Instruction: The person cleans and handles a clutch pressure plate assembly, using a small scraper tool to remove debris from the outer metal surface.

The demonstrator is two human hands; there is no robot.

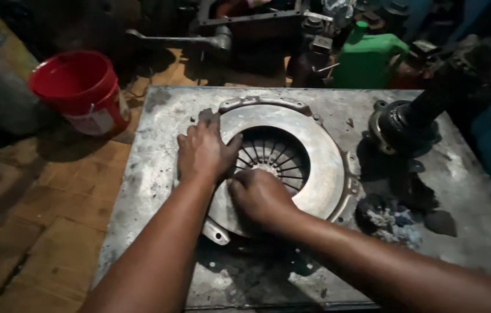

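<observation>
A round metal clutch pressure plate (320,156) with a ring face and spring fingers in its centre lies flat on a grey metal table (158,174). My left hand (203,152) rests flat on the plate's left rim, fingers spread toward the far edge. My right hand (260,197) is curled, knuckles up, pressing on the near part of the ring face beside the centre opening. Whether it holds a small thing under the fingers is hidden.
A red plastic bucket (83,90) stands on the wooden floor at the left. A dark shaft with a flange (404,124) lies on the table's right side, with a dirty rag (387,220) near it. A green jug (367,58) and dark machine parts crowd the back.
</observation>
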